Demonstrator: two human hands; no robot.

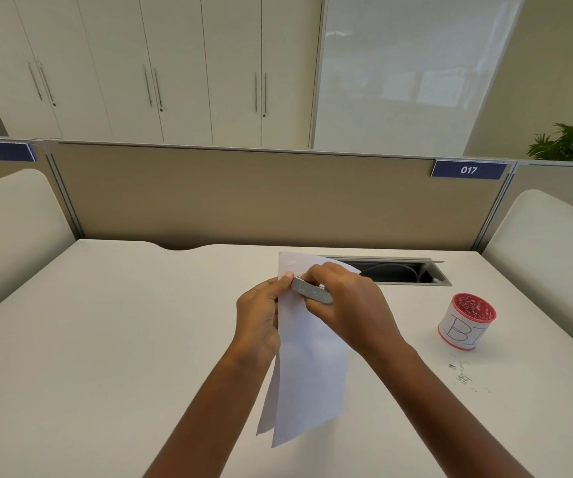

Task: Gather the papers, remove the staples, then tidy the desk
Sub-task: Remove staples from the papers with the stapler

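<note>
White paper sheets (pixel 309 374) pinched in the left hand (pixel 259 319) wanted holding taut where the right hand (pixel 350 305) gripped a silver metal staple remover (pixel 312 293) at their twelve o'clock.

The papers (pixel 307 367) were white; the staple remover (pixel 311 290) silver; the cup (pixel 466 320) red-rimmed with a white label; the tabletop (pixel 122 339) off-white.

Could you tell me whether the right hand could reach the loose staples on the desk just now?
Probably yes: bare desk lies between the right hand and the staples, though it holds a metal tool.
</note>
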